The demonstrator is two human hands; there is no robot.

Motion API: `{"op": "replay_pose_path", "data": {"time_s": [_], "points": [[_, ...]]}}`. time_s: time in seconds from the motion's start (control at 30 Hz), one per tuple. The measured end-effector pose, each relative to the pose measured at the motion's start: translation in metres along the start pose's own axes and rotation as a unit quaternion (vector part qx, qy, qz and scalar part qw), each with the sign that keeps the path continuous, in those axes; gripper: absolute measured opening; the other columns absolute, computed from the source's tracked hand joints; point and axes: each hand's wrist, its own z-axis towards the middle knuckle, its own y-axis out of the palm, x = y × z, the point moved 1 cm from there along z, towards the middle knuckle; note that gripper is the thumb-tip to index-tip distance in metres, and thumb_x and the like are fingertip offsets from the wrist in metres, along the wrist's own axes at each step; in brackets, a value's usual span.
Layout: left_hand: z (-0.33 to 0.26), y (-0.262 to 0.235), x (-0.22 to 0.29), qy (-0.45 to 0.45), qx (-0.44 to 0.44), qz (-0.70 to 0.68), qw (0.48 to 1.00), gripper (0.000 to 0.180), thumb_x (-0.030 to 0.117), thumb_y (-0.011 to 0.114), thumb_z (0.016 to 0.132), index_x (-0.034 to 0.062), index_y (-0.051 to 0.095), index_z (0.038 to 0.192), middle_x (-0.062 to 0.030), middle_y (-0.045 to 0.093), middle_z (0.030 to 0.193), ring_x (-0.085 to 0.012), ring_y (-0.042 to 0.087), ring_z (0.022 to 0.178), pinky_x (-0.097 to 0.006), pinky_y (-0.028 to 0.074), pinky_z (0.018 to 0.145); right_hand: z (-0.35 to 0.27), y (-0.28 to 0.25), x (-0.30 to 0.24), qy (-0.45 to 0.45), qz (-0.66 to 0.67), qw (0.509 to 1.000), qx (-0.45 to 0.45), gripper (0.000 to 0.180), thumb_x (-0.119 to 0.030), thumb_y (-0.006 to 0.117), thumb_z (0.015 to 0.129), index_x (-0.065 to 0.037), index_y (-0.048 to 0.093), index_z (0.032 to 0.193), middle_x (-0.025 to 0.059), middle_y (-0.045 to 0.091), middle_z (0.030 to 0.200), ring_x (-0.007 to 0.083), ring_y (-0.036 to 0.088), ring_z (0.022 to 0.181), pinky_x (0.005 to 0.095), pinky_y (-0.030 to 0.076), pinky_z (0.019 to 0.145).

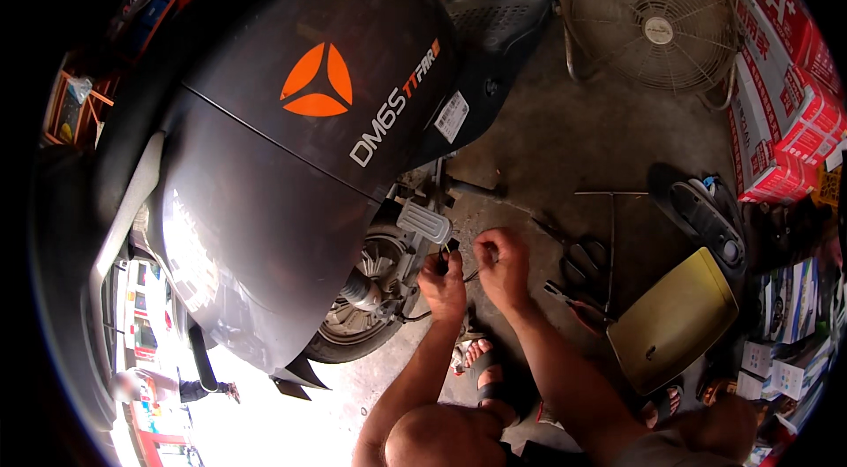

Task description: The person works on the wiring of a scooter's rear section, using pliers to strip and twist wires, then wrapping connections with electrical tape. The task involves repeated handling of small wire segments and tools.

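Down at six o'clock, the person's bare knee (438, 433) and a sandalled foot (481, 361) sit on the concrete floor (565, 131), with both forearms rising from there toward the centre. Just above, the left hand (444, 284) is closed around a thin black cable (416, 315) that loops down toward the wheel, and the right hand (501, 266) sits close beside it, fingers pinched on something too small to make out. Touching range at ten o'clock of the hands are a ribbed metal footrest (425, 222) and the scooter's rear wheel (360, 308). Toward three o'clock lie pliers (575, 306), a long T-handle wrench (610, 237) and a yellow body panel (672, 319). Further out, the dark scooter body (291, 158) fills nine to twelve o'clock, a round floor fan (655, 17) stands at one o'clock, and red-and-white boxes (785, 96) are stacked at two
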Motion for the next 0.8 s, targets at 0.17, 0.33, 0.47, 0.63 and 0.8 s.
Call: {"op": "replay_pose_path", "data": {"time_s": [0.17, 0.33, 0.47, 0.63, 0.8], "points": [[-0.004, -0.001, 0.004, -0.012, -0.046, -0.046, 0.998, 0.014, 0.011, 0.067, 0.087, -0.0001, 0.059, 0.082, 0.0003, 0.059, 0.074, -0.0064, 0.05, 0.065, -0.023, 0.04, 0.057, -0.008, 0.009, -0.009, 0.049, -0.009, 0.997, -0.062, 0.006, -0.007, 0.067, 0.079, -0.005, 0.071, 0.084, 0.0153, 0.067, 0.082, 0.0313, 0.067, 0.074, 0.0372, 0.053, 0.066], [-0.008, -0.011, 0.015, -0.049, -0.102, -0.081, 0.99, 0.01, 0.009, 0.064, 0.089, 0.0005, 0.061, 0.092, -0.0001, 0.061, 0.085, -0.006, 0.052, 0.073, -0.022, 0.04, 0.061, -0.008, 0.015, -0.014, 0.084, -0.066, 0.99, -0.094, 0.01, -0.011, 0.069, 0.08, -0.005, 0.071, 0.088, 0.0146, 0.068, 0.087, 0.0306, 0.067, 0.08, 0.0363, 0.053, 0.071], [-0.003, -0.018, 0.007, -0.042, -0.126, -0.031, 0.991, 0.01, 0.01, 0.063, 0.09, 0.0012, 0.062, 0.095, 0.0007, 0.062, 0.084, -0.0059, 0.052, 0.072, -0.021, 0.04, 0.062, -0.01, 0.022, -0.012, 0.068, -0.084, 0.991, -0.08, 0.008, -0.012, 0.07, 0.077, -0.006, 0.071, 0.083, 0.0135, 0.067, 0.085, 0.0331, 0.066, 0.077, 0.0399, 0.053, 0.068], [0.001, -0.024, -0.007, -0.045, -0.123, -0.012, 0.991, 0.011, 0.009, 0.064, 0.089, 0.001, 0.064, 0.097, 0.0009, 0.063, 0.084, -0.006, 0.054, 0.072, -0.022, 0.043, 0.063, -0.014, 0.033, -0.005, 0.114, -0.044, 0.988, -0.099, 0.008, -0.013, 0.07, 0.08, -0.006, 0.07, 0.084, 0.0142, 0.067, 0.084, 0.0297, 0.067, 0.076, 0.0371, 0.052, 0.067], [-0.006, -0.021, 0.008, -0.051, -0.136, -0.076, 0.986, 0.01, 0.005, 0.067, 0.086, 0.0002, 0.063, 0.094, -0.0011, 0.065, 0.085, -0.008, 0.057, 0.073, -0.023, 0.045, 0.065, -0.016, 0.047, 0.027, 0.311, 0.246, 0.906, -0.147, 0.01, -0.009, 0.069, 0.082, 0.0, 0.068, 0.085, 0.0104, 0.069, 0.083, 0.0173, 0.065, 0.074, 0.0301, 0.05, 0.067]]}}
